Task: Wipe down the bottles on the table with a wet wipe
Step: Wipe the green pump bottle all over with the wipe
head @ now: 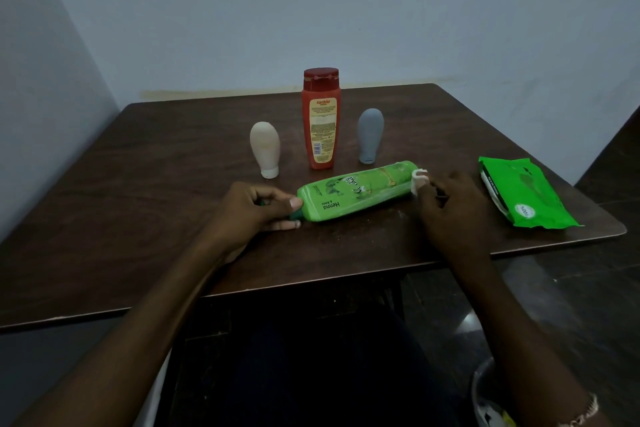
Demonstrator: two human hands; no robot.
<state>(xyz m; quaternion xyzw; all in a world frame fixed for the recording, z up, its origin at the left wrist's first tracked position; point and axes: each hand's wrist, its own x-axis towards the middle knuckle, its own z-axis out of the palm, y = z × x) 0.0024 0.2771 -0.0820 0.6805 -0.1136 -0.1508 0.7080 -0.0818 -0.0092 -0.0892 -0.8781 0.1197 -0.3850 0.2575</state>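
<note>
A green bottle (356, 191) lies on its side in the middle of the dark wooden table (138, 211). My left hand (254, 210) grips its dark green cap end. At the bottle's far end my right hand (450, 208) presses a small white wet wipe (419, 179) against it. Behind stand a red bottle (320, 120), a beige bottle (265, 149) on its white cap to the left, and a grey bottle (370, 135) on its cap to the right.
A green pack of wet wipes (523, 192) lies flat near the table's right edge. The table's far side meets a pale wall. A round container (483, 392) with scraps sits on the floor at the lower right.
</note>
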